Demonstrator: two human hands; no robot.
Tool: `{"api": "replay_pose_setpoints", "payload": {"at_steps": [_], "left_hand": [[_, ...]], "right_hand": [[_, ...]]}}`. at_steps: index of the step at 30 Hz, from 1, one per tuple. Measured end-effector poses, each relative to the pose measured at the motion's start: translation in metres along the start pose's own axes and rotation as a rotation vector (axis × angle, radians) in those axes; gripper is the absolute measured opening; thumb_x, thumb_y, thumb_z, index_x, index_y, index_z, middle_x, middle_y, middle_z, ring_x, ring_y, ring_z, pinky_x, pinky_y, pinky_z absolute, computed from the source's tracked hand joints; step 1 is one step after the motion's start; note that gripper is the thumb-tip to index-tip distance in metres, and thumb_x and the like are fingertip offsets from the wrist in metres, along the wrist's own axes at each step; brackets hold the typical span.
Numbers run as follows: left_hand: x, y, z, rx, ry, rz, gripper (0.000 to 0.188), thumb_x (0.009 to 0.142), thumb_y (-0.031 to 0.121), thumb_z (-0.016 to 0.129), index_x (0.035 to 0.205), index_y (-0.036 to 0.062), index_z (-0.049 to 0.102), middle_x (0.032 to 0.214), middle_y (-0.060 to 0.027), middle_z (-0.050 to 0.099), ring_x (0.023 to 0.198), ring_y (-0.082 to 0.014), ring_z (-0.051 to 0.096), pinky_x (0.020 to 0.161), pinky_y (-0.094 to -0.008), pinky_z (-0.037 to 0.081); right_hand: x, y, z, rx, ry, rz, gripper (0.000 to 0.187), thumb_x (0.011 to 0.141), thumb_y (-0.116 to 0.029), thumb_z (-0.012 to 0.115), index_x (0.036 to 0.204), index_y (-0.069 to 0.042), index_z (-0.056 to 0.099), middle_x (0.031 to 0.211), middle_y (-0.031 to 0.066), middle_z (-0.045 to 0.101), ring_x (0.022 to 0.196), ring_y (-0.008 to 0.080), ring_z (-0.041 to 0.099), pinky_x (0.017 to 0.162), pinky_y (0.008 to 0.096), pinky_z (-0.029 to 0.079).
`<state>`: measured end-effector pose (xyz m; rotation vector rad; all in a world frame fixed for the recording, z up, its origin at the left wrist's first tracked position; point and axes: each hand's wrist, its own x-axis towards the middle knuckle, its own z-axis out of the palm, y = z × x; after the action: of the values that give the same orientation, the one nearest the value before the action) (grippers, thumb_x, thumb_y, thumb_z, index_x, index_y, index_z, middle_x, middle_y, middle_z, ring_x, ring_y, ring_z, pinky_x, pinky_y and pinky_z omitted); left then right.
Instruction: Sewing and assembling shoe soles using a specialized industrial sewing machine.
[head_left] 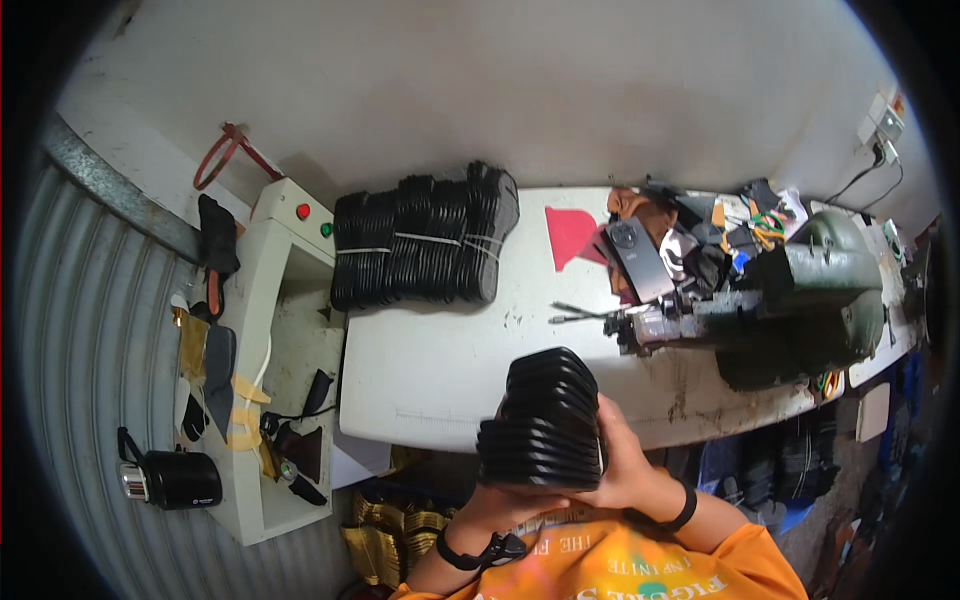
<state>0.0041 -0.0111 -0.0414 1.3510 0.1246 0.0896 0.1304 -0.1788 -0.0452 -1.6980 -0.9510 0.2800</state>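
Observation:
Close to my body I hold a stack of black shoe soles [540, 425] with rounded, glossy edges. The layers are staggered, so the upper part sits offset from the lower part. My left hand [510, 507] is closed under the stack's near end, its fingers partly hidden below. My right hand [622, 468] grips the stack's right side. Beyond it, at the table's back left, bundles of similar black soles [420, 240] stand packed side by side, tied with pale bands. A grey sole face shows at their right end.
A dark green sewing machine [815, 300] occupies the right of the white table [440, 375]. Behind it lie a phone [640, 260], a red piece [570, 238] and scraps. A white cabinet [247, 400] stands left, with a black flask [180, 480] beside it. Gold pieces [378, 540] lie below.

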Motion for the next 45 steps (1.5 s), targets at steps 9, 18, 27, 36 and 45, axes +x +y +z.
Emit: {"api": "replay_pose_setpoints", "payload": {"at_steps": [9,18,27,36,45], "left_hand": [[0.036,-0.065,-0.058,0.620,0.447,-0.238,0.046,0.105,0.040,0.055,0.124,-0.0016,0.061,0.106,-0.0267,0.065,0.106,-0.0425,0.062,0.090,-0.0442,0.049],[0.022,-0.085,-0.043,-0.357,0.332,-0.185,0.059,0.110,0.022,0.047,0.160,0.0022,0.022,0.156,-0.0103,0.041,0.140,-0.0211,0.042,0.118,-0.0364,0.031],[-0.005,-0.042,-0.033,0.086,0.325,0.165,0.092,0.097,0.052,0.057,0.160,0.0018,0.013,0.160,-0.0127,0.034,0.144,-0.0378,0.038,0.121,-0.0485,0.030],[0.005,-0.038,-0.059,-1.050,0.266,-0.142,0.080,0.083,0.016,0.067,0.151,-0.0026,0.031,0.135,-0.0178,0.056,0.121,-0.0308,0.059,0.112,-0.0480,0.042],[0.132,0.036,-0.062,0.601,0.357,0.322,0.111,0.066,0.024,0.088,0.156,-0.0044,0.029,0.147,-0.0238,0.049,0.137,-0.0329,0.048,0.115,-0.0402,0.037]], "right_hand": [[0.001,0.011,0.026,-0.223,-0.062,0.230,0.116,0.071,-0.044,0.089,0.150,0.012,0.026,0.123,0.0299,0.051,0.118,0.0444,0.049,0.103,0.0501,0.041],[0.010,0.087,0.053,0.312,-0.074,0.524,0.091,0.080,-0.033,0.087,0.144,0.010,0.040,0.124,0.0232,0.061,0.109,0.0252,0.065,0.097,0.0378,0.051],[0.023,0.048,0.045,1.016,-0.238,0.558,0.105,0.079,-0.031,0.088,0.154,0.007,0.025,0.148,0.0176,0.046,0.136,0.0244,0.046,0.114,0.0389,0.038],[0.043,0.025,0.009,-0.240,-0.306,-0.280,0.086,0.083,-0.044,0.082,0.151,-0.005,0.046,0.141,0.0200,0.054,0.125,0.0368,0.054,0.103,0.0489,0.043],[-0.062,0.116,-0.063,-0.597,0.190,-0.055,0.018,0.077,-0.014,0.074,0.095,-0.011,0.069,0.093,0.0064,0.068,0.091,0.0342,0.062,0.084,0.0484,0.047]]}}
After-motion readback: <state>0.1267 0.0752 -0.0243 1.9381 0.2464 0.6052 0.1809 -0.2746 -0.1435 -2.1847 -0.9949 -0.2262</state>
